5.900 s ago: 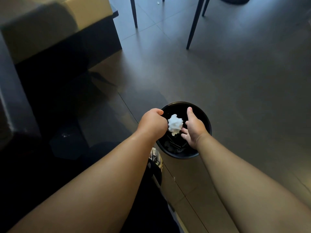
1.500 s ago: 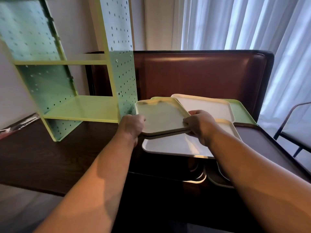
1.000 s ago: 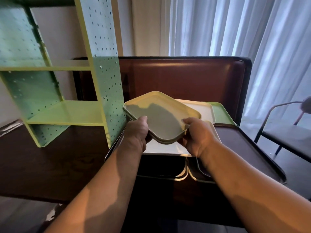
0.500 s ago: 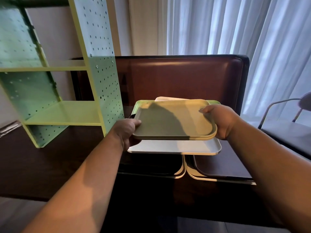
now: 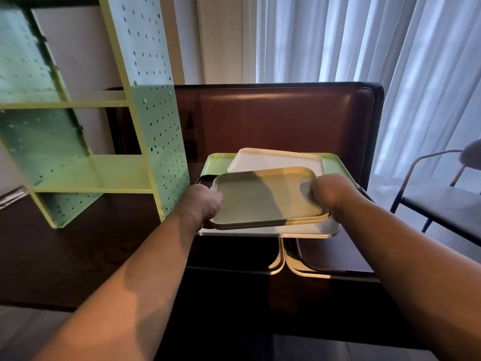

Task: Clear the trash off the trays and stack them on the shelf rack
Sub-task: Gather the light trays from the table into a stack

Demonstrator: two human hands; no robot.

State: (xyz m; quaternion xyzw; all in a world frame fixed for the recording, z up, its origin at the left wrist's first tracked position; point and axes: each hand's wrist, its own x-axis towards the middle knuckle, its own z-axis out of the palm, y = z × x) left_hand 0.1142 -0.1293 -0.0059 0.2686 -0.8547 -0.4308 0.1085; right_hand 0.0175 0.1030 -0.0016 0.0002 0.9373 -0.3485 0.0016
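Observation:
I hold a cream tray [image 5: 263, 196] level above the table, a second tray edge showing just under it. My left hand [image 5: 201, 204] grips its left edge and my right hand [image 5: 331, 195] grips its right edge. Beneath it lie a white tray [image 5: 307, 231], another white tray [image 5: 273, 158] behind, and a green tray [image 5: 335, 165] at the back. Two dark trays with pale rims [image 5: 307, 272] sit nearest me. The green pegboard shelf rack [image 5: 99, 175] stands to the left, its lower shelf bare.
The dark wooden table [image 5: 65, 256] carries the rack and trays. A brown padded bench back [image 5: 273, 118] rises behind. White curtains hang beyond it, and a dark metal-framed chair [image 5: 442, 201] stands at the right.
Earlier I dropped a white wad into a black bin on the floor. Since then I have picked the cream tray off the pile with both hands; it now sits slightly lower and nearer me.

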